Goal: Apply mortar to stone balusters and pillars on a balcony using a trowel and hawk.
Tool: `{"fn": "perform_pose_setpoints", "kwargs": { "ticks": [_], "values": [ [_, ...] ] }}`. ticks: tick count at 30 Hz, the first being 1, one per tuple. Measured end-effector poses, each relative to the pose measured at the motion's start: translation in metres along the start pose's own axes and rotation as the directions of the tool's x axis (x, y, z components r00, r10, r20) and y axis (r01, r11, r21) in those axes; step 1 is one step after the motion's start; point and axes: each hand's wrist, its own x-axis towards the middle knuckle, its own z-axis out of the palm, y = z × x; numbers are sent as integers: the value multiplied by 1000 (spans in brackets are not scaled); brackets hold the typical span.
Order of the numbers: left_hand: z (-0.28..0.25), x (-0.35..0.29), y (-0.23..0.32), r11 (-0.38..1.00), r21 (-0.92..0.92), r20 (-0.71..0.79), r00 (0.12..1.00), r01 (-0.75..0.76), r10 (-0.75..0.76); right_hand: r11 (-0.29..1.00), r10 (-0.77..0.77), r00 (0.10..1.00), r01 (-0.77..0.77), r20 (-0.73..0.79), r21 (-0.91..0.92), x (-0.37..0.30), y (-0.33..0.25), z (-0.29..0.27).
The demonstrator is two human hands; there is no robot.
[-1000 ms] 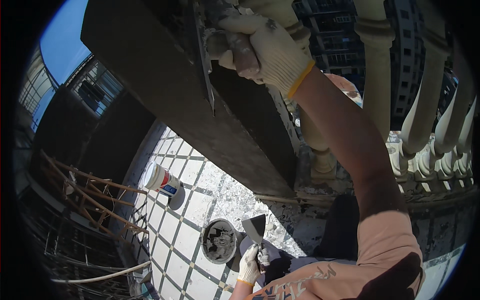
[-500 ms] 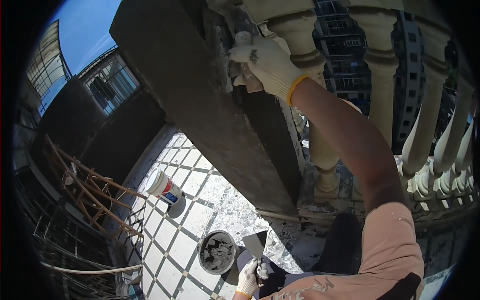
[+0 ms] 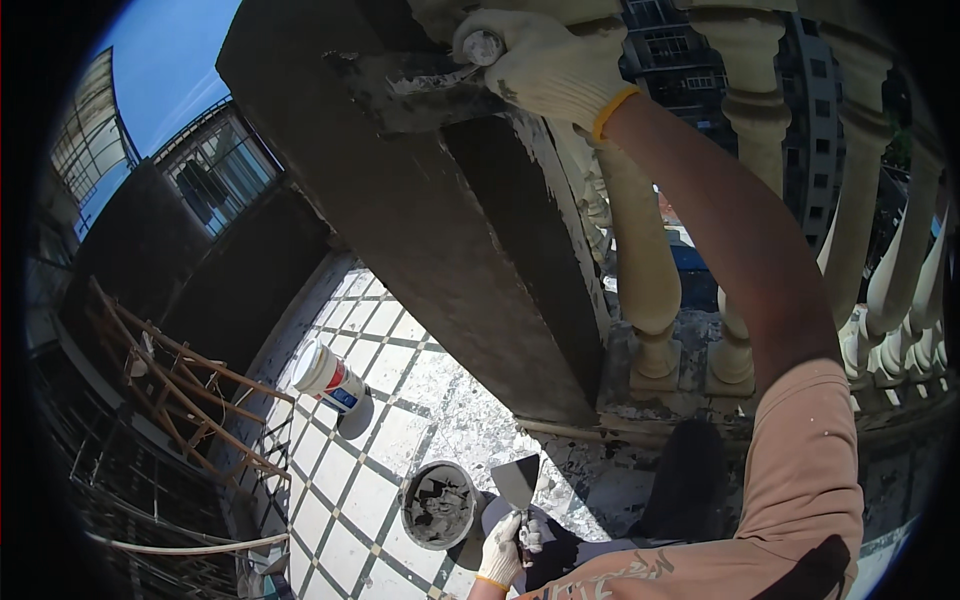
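High on the dark, mortar-coated pillar [image 3: 400, 240], my right hand [image 3: 550, 70] in a white knit glove is closed round a plastering trowel [image 3: 425, 100]. Its handle end points toward me, and its grey-smeared blade lies across the pillar's face and edge. Down by my lap, my gloved left hand [image 3: 502, 550] grips a putty knife [image 3: 517, 482] with its wide blade pointing up. Beside that hand stands a round bucket [image 3: 438, 506] of dark grey mortar.
Cream balusters [image 3: 648, 250] line the right side, with buildings beyond. A white pail [image 3: 328, 378] stands on the tiled floor [image 3: 345, 480]. At the left is a wooden frame [image 3: 190, 390], near a dark wall [image 3: 240, 255].
My right hand has moved up with the trowel, which has turned so that its blade now lies across the pillar's edge. The left hand and putty knife have barely shifted.
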Motion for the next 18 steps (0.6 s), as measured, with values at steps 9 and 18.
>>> {"fn": "perform_pose_setpoints", "kwargs": {
  "ticks": [9,18],
  "values": [
    [-12,7,4,1000,6,12,1000,10,-10,991,130,989,-127,-72,47,0,-13,26],
    [22,10,19,997,56,-31,998,49,-47,930,-80,994,47,-76,-364,5,16,8]
  ]
}}
